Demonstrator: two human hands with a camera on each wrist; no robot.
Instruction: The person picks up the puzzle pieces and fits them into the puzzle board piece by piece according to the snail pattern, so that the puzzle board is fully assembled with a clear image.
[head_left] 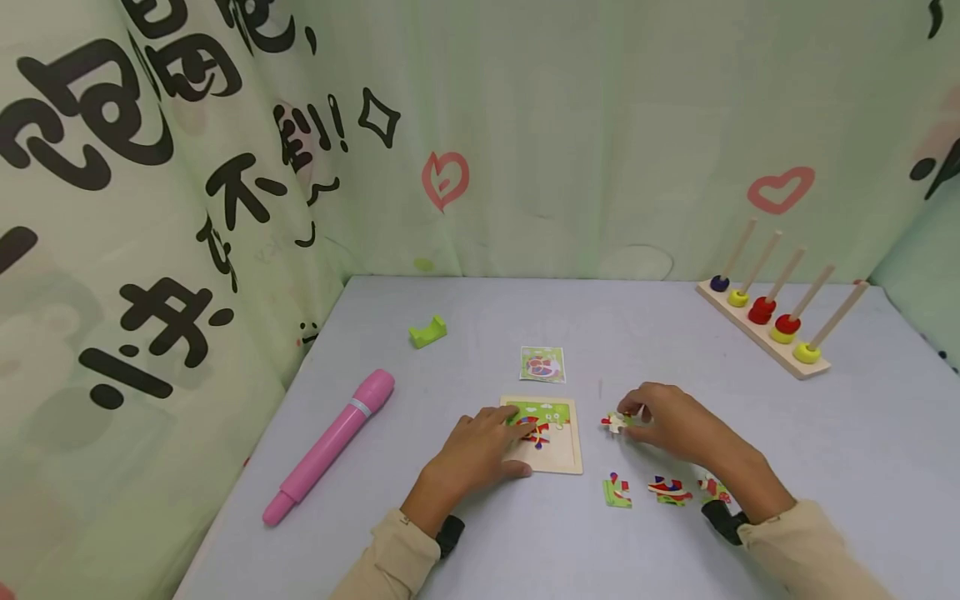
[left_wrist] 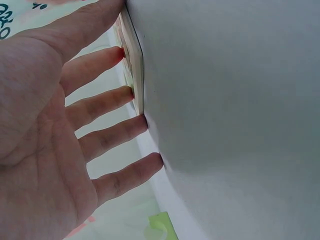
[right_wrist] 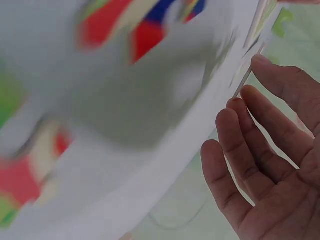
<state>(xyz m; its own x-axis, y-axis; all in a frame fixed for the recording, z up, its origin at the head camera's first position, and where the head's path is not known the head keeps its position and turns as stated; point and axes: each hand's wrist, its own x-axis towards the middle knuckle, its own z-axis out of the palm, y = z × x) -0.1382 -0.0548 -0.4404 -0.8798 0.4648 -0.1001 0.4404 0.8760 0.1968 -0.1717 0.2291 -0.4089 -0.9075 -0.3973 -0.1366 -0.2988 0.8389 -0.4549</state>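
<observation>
A small wooden puzzle board [head_left: 558, 454] lies at the table's middle, partly filled with coloured pieces. My left hand [head_left: 480, 446] rests flat on its left side. In the left wrist view the hand's [left_wrist: 60, 125] straight, spread fingers touch the board's edge [left_wrist: 132, 65]. To the right of the board my right hand [head_left: 663, 421] pinches a loose puzzle piece [head_left: 617, 422] against the table. The right wrist view shows a thin piece edge [right_wrist: 246, 77] between the thumb and first finger. Three more loose pieces [head_left: 669, 490] lie near my right wrist.
A small picture card [head_left: 542, 364] lies behind the board. A pink pen-shaped toy [head_left: 330, 446] lies at the left and a green block [head_left: 427, 331] further back. A wooden rod rack with coloured rings [head_left: 772, 325] stands at the back right. Printed curtains enclose the table.
</observation>
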